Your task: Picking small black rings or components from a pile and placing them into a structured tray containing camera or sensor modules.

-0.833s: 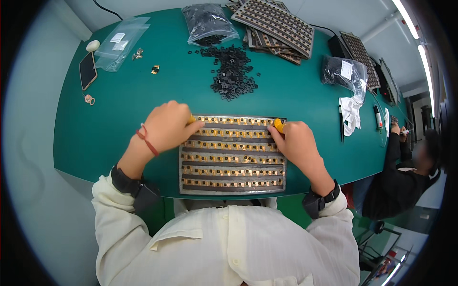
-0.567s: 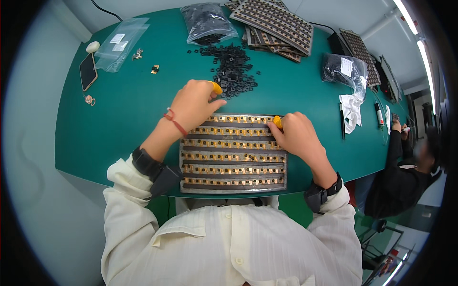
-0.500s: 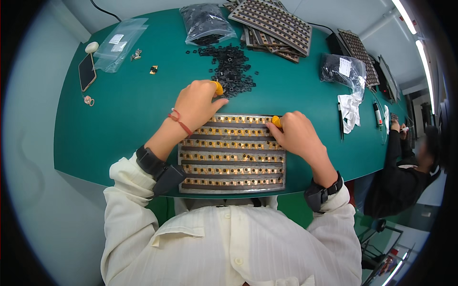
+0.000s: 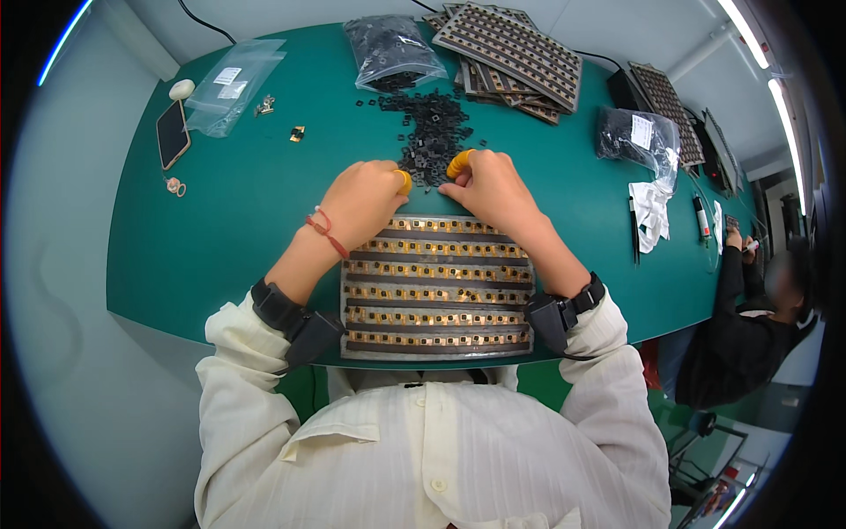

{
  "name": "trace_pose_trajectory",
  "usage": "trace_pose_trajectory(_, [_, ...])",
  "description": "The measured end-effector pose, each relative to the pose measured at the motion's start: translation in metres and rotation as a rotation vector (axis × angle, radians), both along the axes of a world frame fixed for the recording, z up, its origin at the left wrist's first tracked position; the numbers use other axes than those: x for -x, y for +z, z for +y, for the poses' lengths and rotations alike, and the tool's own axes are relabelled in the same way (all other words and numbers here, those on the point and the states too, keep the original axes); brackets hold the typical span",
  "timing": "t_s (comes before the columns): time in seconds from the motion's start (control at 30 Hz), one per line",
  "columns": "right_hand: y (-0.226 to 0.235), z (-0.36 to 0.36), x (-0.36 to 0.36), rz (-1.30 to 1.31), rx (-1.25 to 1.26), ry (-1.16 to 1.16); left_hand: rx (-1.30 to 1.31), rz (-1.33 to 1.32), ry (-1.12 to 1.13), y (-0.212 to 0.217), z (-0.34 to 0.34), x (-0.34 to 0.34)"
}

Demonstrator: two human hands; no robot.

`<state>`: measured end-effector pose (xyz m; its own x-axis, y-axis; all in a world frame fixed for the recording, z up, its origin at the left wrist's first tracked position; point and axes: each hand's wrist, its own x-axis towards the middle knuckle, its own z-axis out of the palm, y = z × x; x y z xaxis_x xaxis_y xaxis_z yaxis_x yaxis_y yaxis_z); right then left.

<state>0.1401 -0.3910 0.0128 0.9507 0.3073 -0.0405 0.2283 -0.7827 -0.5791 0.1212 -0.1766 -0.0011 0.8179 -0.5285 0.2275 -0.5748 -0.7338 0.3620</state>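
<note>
Against the near edge of a heap of small black square pieces [image 4: 432,123], both hands are at work. My left hand [image 4: 363,196] is at the heap's near left side, fingers curled together, a yellow finger cot on one. My right hand [image 4: 490,187] is at the near right side, thumb and a yellow-covered finger pinched close; whatever either hand holds is too small or hidden. Just below the hands lies a flat grey tray [image 4: 438,305] with several rows of gold-coloured parts, each bearing a small black square. My hands and wrists partly cover its far corners.
Behind the heap lie an open bag of black pieces [image 4: 392,53] and stacked trays [image 4: 511,55]. A phone [image 4: 174,135] and flat plastic bags [image 4: 236,86] are left. To the right are another bag [image 4: 636,137], white tissue [image 4: 650,216], tweezers [image 4: 634,231] and a person [image 4: 736,339].
My right hand has left the tray's far right corner and moved left and away to the heap. My left hand stays near the heap's near left edge, shifted slightly. The view has moved a little.
</note>
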Motion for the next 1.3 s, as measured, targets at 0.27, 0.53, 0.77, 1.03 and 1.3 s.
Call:
trace_pose_trajectory(0.27, [0.011,0.001,0.010,0.006,0.020,0.110,0.169,0.161,0.172,-0.005,-0.002,0.001])
trace_pose_trajectory(0.53, [0.017,-0.017,0.011,-0.064,-0.020,0.014,0.123,0.010,0.125,-0.012,-0.021,-0.007])
trace_pose_trajectory(0.77, [0.005,-0.029,0.011,0.034,-0.100,0.016,0.092,0.055,0.089,-0.005,-0.002,-0.001])
trace_pose_trajectory(1.03, [0.003,-0.002,0.012,0.032,0.034,0.007,0.198,0.152,0.252,-0.004,-0.001,0.004])
trace_pose_trajectory(1.3, [0.005,-0.002,0.017,-0.082,-0.012,0.072,0.115,0.091,0.156,-0.001,0.011,-0.001])
